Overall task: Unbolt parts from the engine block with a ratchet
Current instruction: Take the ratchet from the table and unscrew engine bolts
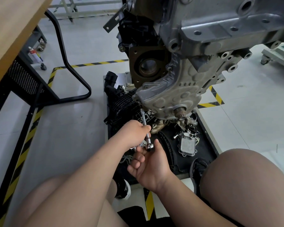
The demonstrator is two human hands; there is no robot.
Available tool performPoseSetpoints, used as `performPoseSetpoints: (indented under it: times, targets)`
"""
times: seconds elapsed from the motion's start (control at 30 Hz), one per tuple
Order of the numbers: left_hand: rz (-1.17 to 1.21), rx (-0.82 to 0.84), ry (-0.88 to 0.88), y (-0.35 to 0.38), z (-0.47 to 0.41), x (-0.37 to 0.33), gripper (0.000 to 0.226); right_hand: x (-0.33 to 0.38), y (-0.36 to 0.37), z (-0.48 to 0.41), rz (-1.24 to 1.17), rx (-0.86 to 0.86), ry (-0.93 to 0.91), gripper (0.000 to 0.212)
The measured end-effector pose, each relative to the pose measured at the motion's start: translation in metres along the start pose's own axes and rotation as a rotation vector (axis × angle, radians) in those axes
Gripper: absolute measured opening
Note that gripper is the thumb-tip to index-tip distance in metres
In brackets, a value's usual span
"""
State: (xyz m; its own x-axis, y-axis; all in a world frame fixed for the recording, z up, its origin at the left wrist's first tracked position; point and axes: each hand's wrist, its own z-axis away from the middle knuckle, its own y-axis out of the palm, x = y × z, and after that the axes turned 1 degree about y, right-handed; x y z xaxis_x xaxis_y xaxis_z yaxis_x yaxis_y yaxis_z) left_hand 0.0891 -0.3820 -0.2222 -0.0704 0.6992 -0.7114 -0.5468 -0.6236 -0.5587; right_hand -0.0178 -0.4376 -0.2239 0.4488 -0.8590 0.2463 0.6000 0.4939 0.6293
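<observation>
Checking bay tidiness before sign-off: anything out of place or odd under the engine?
Nothing spilled or visibly damaged. Removed parts lie loose on the black tray under the engine block: an oil cooler, scattered bolts, a chain. A shoe rests on the tray's near edge beside them.

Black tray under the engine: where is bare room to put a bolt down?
Bare mat shows between the oil cooler and the tray's right rim; bare floor lies left of the tray. Crowded: loose bolts beyond the cooler, the intake manifold, and around the ratchet.
</observation>
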Motion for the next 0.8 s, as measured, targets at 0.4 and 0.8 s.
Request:
performPoseSetpoints:
  times: [0.4,0.8]
  targets:
    - [-0.051,-0.008,0.001,-0.003,0.004,-0.004,0.042,0.001,0.003,0.01,-0.063,-0.039,-0.009,0.054]
    - [-0.076,0.004,0.014,-0.005,0.006,-0.006,0.038,-0.007,-0.012,-0.002,0.657,-0.3,-0.536,0.039]
